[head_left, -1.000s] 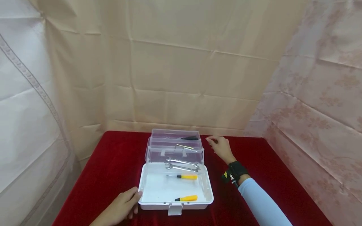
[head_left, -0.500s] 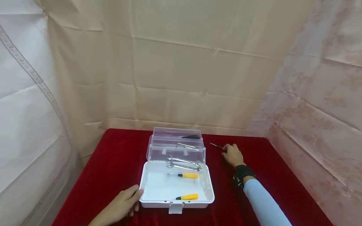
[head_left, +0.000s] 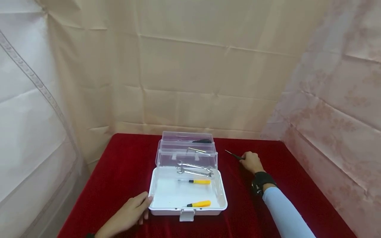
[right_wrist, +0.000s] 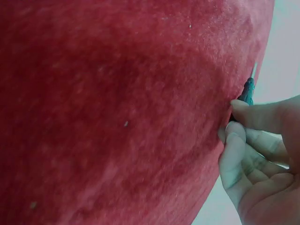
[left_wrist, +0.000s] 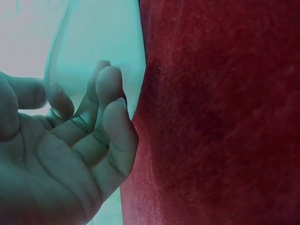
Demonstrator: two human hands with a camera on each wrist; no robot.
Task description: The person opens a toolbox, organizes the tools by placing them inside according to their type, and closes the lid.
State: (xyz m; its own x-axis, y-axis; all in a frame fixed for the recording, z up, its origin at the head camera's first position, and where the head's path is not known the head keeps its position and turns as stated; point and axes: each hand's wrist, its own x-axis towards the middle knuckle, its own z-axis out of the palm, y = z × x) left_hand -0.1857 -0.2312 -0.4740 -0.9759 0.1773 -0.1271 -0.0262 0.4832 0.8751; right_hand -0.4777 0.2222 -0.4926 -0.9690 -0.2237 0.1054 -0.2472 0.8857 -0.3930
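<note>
An opened white toolbox (head_left: 188,209) stands on the table with its clear tiers folded back. My left hand (head_left: 132,210) holds its front left corner, thumb and fingers either side of the wall (left_wrist: 98,35). Right of the box, my right hand (head_left: 252,162) pinches a dark-handled screwdriver (head_left: 238,157) by the handle, the thin shaft pointing left and away; the thumb covers part of the handle (right_wrist: 247,91). Inside the box lie a yellow-handled screwdriver (head_left: 201,181) and another yellow-handled screwdriver (head_left: 200,203) at the front. Two open-end wrenches (head_left: 194,173) show behind them.
A hex key (head_left: 196,150) and a black-handled tool (head_left: 202,141) sit in the clear upper tiers (head_left: 166,145). Red cloth (head_left: 128,165) covers the table. Beige curtain (head_left: 178,66) hangs close behind its back edge, with pale drapes on both sides.
My right hand has moved right and toward me from beside the upper tiers; the screwdriver now shows in its fingers. The left hand has stayed at the box corner.
</note>
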